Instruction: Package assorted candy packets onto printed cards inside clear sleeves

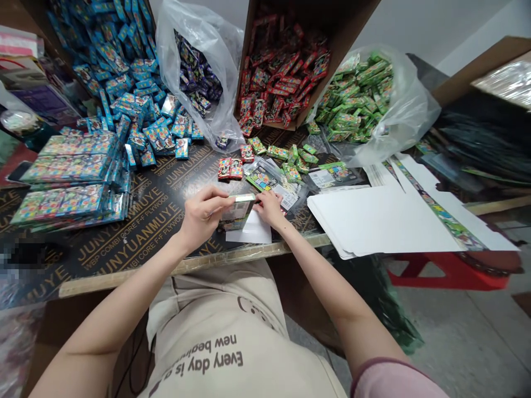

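My left hand is closed on a small folding carton, pinching its left side between thumb and fingers. The carton stands on edge near the front of the table, with a pale green top edge. Its white flap spreads out toward me. My right hand is at the carton's right end, its fingers curled against the edge; the fingertips are partly hidden. Just beyond the hands lie red small boxes, several green small boxes and a printed clear plastic bag.
Stacked blue packs stand left, before a heap of blue boxes. Behind are a bag of purple boxes, a carton of red boxes and a bag of green boxes. Flat white card sheets overhang the front edge at right.
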The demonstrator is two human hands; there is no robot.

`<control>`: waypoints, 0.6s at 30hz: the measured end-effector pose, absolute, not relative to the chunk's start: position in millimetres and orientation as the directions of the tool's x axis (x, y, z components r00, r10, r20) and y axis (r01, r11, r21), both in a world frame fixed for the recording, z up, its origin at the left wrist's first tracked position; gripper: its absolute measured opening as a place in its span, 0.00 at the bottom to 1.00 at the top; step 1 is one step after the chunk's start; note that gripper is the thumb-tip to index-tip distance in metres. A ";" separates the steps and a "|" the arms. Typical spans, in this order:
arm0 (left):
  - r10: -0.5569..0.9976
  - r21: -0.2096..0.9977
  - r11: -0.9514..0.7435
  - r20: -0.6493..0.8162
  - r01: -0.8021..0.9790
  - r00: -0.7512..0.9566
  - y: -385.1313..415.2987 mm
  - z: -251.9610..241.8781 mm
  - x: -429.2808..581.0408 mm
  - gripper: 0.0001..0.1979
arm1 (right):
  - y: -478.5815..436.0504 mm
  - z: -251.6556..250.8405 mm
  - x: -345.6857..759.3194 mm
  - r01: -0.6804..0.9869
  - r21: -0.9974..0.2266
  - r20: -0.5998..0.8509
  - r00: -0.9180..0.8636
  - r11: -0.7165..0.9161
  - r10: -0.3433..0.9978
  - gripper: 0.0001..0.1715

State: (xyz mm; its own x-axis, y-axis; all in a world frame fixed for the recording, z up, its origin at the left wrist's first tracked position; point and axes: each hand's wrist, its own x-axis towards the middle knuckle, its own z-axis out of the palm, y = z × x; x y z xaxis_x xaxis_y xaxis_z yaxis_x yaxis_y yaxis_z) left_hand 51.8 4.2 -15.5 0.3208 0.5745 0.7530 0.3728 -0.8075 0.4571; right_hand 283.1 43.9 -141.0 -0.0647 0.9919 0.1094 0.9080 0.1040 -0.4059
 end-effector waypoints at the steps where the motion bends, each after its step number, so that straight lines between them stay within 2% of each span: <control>1: 0.565 0.442 -0.815 0.752 0.375 0.339 4.2 -17.9 52.6 0.04 | 45.1 -139.8 283.5 0.910 -0.401 0.096 -0.070 0.103 0.993 0.06; 3: 0.556 0.424 -0.820 0.749 0.383 0.361 2.6 -19.5 52.6 0.05 | 45.2 -137.8 283.5 0.921 -0.366 0.098 -0.107 0.136 0.989 0.08; 7: 0.550 0.392 -0.819 0.743 0.418 0.381 -2.7 -20.9 51.0 0.05 | 35.0 -139.1 279.5 0.934 -0.170 0.202 -0.280 0.315 0.938 0.12; 8: 0.549 0.382 -0.818 0.740 0.429 0.388 -4.1 -22.0 51.1 0.06 | 31.6 -140.0 278.6 0.920 -0.156 0.223 -0.322 0.360 0.920 0.12; 9: 0.548 0.372 -0.818 0.736 0.439 0.397 -5.7 -23.1 51.6 0.06 | 28.7 -140.3 278.4 0.902 -0.187 0.250 -0.339 0.389 0.907 0.12; 10: 0.546 0.360 -0.818 0.733 0.449 0.406 -7.2 -24.2 52.2 0.06 | 26.5 -139.3 279.0 0.876 -0.271 0.291 -0.319 0.398 0.902 0.11; 14: 0.523 0.304 -0.824 0.732 0.478 0.436 -12.6 -24.4 55.8 0.08 | 24.3 -109.0 287.9 0.656 -0.668 0.464 -0.003 0.351 0.886 0.06; 16: 0.513 0.286 -0.826 0.739 0.486 0.437 -13.8 -22.7 56.6 0.09 | 22.1 -75.7 291.9 0.518 -0.765 0.507 0.121 0.382 0.853 0.05; 18: 0.498 0.279 -0.832 0.757 0.480 0.424 -13.5 -21.3 56.6 0.09 | 15.4 -36.5 291.0 0.370 -0.818 0.525 0.165 0.441 0.835 0.06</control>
